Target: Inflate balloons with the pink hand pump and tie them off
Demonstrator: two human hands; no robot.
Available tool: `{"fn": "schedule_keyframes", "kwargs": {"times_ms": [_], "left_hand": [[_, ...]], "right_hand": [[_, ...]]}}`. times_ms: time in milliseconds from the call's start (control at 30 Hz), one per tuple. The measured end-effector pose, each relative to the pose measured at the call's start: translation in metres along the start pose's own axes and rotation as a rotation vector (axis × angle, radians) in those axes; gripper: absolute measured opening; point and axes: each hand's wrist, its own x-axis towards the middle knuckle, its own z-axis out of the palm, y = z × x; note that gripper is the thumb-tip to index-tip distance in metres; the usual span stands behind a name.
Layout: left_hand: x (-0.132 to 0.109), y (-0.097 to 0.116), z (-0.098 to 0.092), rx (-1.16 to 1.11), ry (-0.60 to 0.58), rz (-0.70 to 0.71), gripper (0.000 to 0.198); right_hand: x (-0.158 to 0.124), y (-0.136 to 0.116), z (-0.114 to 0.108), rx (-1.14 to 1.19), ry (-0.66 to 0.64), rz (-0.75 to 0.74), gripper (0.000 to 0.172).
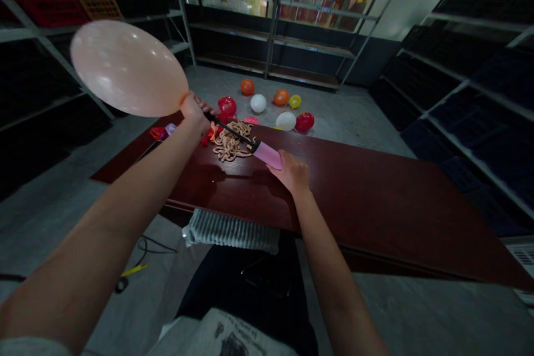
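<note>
A large, pale peach balloon (129, 69) swells out at the upper left. My left hand (194, 114) is closed round its neck, where the black end of a hand balloon pump meets it. The pump's pink barrel (267, 156) sits in my closed right hand (293, 171), with a black rod stretching between both hands. Beneath the rod, a heap of long beige uninflated balloons (232, 142) lies on the dark red-brown table (359, 189). Limp orange and red balloons (212, 132) lie beside that heap, partly hidden by my left hand.
Several inflated balloons, among them a white one (258, 103) and an orange one (281, 97), rest on the floor beyond the table. Metal shelving (273, 39) stands behind, with racks on both sides. A grey ribbed cloth (231, 231) lies below the table's near edge. Cables (144, 245) trail on the floor.
</note>
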Motion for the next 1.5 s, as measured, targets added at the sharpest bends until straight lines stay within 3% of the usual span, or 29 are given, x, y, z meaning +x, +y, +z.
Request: {"fn": "schedule_keyframes", "kwargs": {"times_ms": [133,267,467,600,767,900,1167,1300,1500], "left_hand": [[-0.008,0.025,0.017,0.059,-0.052,0.049,0.046],[-0.032,0.023,0.058,0.084,-0.283,0.086,0.048],[-0.051,-0.025,0.12,0.144,-0.395,0.109,0.054],[-0.061,-0.076,0.137,0.257,-0.492,0.121,0.056],[-0.09,-0.147,0.124,0.38,-0.499,-0.008,0.057],[-0.094,-0.168,0.105,0.327,-0.483,-0.065,0.05],[-0.051,-0.144,0.046,0.068,-0.16,-0.095,0.052],[-0.039,-0.122,0.023,0.01,-0.133,-0.032,0.053],[-0.024,-0.079,0.009,-0.024,-0.123,0.02,0.05]], "right_hand": [[0.004,-0.009,0.004,0.063,0.021,-0.019,0.046],[0.003,-0.01,0.01,0.199,0.063,0.045,0.049],[0.002,0.002,0.007,0.345,0.082,0.374,0.049],[0.007,0.006,0.006,0.38,0.089,0.51,0.049],[0.011,0.009,0.006,0.428,0.138,0.618,0.049],[0.009,0.017,0.001,0.348,0.119,0.624,0.048],[0.004,0.024,0.001,0.098,0.028,0.272,0.043],[0.004,0.014,0.001,0.043,-0.017,0.144,0.039],[0.001,0.01,-0.003,-0.002,-0.021,0.113,0.041]]}}
